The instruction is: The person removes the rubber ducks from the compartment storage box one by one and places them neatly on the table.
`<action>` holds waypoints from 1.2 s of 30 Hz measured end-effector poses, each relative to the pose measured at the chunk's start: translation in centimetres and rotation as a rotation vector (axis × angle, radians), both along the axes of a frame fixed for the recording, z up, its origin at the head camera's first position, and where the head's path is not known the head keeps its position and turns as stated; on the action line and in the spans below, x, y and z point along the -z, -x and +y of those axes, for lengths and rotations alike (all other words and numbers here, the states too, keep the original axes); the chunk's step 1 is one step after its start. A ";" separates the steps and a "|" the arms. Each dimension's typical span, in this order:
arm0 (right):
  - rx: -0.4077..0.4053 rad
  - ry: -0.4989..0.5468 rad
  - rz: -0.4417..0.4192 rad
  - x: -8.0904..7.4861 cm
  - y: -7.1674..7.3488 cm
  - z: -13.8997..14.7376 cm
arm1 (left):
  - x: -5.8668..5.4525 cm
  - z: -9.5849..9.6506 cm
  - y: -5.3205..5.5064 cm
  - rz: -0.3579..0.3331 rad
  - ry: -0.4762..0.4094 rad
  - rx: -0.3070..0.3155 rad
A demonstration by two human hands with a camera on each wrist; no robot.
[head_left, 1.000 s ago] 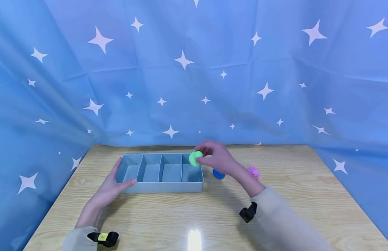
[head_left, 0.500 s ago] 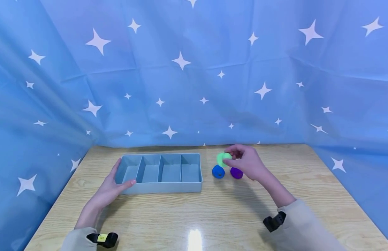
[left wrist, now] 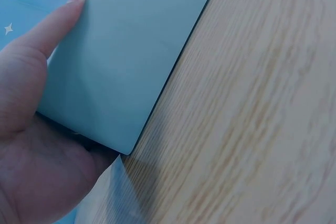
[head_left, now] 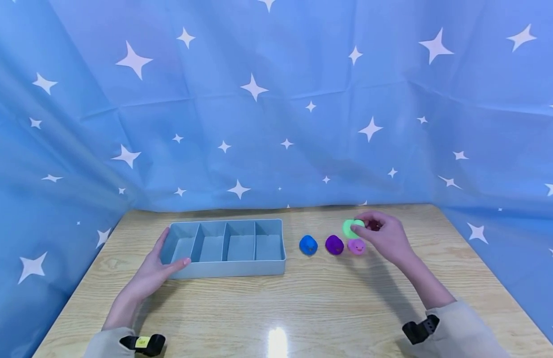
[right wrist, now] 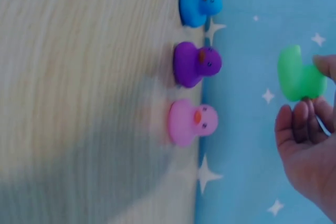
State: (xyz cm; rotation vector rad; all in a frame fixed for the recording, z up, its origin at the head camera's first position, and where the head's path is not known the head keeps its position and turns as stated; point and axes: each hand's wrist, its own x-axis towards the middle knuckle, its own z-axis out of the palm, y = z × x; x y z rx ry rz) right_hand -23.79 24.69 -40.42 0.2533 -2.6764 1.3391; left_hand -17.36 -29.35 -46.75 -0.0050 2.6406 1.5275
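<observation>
A grey-blue divided storage box (head_left: 240, 268) stands on the table with several compartments in a row. My left hand (head_left: 153, 266) grips its left end, thumb over the front wall and fingers along the side; the left wrist view shows the thumb on the box wall (left wrist: 126, 51). My right hand (head_left: 385, 236) pinches a green rubber duck (right wrist: 302, 77) between thumb and fingers, raised above the table. Below it sits a pink rubber duck (head_left: 356, 246). A purple rubber duck (head_left: 334, 245) and a blue rubber duck (head_left: 308, 245) stand in line to its left.
The wooden table (head_left: 240, 313) ends at a blue curtain (head_left: 204, 109) with white stars, which hangs behind it and along both sides. A black wrist camera (head_left: 420, 329) sits on the right sleeve, another (head_left: 144, 344) on the left.
My right hand has carried the green duck rightward, from above the box's right compartment to above the pink duck, uncovering the purple one. My left hand stays on the box.
</observation>
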 end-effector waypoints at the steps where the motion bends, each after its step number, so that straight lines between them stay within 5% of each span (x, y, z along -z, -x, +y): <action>1: 0.018 -0.013 0.004 0.1 -0.1 0.3 | 0.0 0.0 0.0 0.000 -0.001 0.000; 13: 0.242 -0.052 -0.021 1.7 -0.2 3.0 | -0.1 0.1 0.0 0.006 -0.003 0.002; 27: 0.401 -0.130 -0.099 3.9 0.3 4.3 | 0.0 0.0 0.0 0.004 0.009 0.001; 36: 0.424 -0.164 -0.120 5.1 0.3 4.8 | 0.0 0.0 0.0 0.002 0.015 0.001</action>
